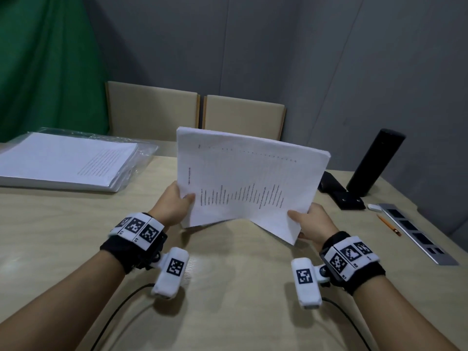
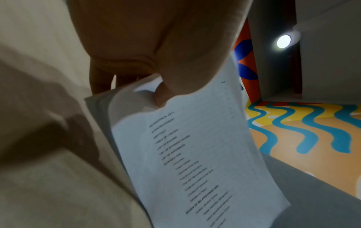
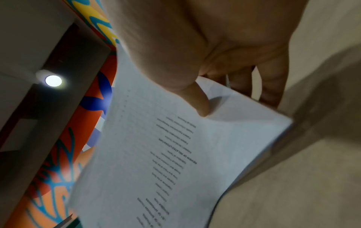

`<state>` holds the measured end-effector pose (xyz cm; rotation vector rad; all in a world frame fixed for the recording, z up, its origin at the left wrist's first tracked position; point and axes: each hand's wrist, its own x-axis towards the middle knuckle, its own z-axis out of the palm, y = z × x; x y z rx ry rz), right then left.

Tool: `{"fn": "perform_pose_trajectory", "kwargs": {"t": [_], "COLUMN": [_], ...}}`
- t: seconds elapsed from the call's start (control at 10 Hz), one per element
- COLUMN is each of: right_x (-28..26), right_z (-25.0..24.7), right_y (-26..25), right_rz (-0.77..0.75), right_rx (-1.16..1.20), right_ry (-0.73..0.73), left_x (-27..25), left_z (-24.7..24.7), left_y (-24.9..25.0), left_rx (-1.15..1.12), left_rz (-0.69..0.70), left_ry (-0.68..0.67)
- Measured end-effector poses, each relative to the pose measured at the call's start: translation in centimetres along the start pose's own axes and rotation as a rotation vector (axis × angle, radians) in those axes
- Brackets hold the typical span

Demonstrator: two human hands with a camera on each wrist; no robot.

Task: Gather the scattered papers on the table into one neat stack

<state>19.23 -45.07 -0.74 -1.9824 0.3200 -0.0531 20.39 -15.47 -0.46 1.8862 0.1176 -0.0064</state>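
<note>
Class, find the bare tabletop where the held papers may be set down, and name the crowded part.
Free: the table under the papers, right of the bagged stack. Crowded: the right edge, with flask, pencil and socket strip.

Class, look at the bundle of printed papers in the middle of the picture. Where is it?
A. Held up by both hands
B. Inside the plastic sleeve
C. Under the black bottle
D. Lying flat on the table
A: the left hand and right hand grip the papers at opposite lower corners.
</note>
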Motion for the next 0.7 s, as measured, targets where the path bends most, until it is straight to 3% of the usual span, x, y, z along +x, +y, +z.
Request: {"fn": "perform_pose_trajectory", "kwargs": {"t": [0.1, 0.3, 0.5, 0.6, 0.7], "right_x": [-1.1, -2.7, -1.8, -0.8, -0.7], "right_z": [-0.2, -0.3, -1.3, -1.4, -2.0], "right_y": [0.1, 2.0, 0.5, -0.3, 0.5], "right_rz": [-0.109, -0.053, -0.07, 0.031, 0.208], "right_rx": [-0.018, -0.048, -0.025, 0.106, 0.215], "right_ry": [0.059, 0.029, 0.096, 0.101, 0.029], "left_x": [0.0, -1.2, -0.4, 0.0, -0.9], "left_z": [0.0, 0.8, 1.4, 1.4, 0.2], "left_y": [-0.5, -1.8, -0.7, -0.1, -0.7], "left_rx": [0.062, 0.288, 0.239, 0.116, 0.223], "left_rz": [0.001, -0.036, -0.042, -0.116, -0.194], "left_ry": [-0.014, -0.056, -0.023, -0.018, -0.054]}}
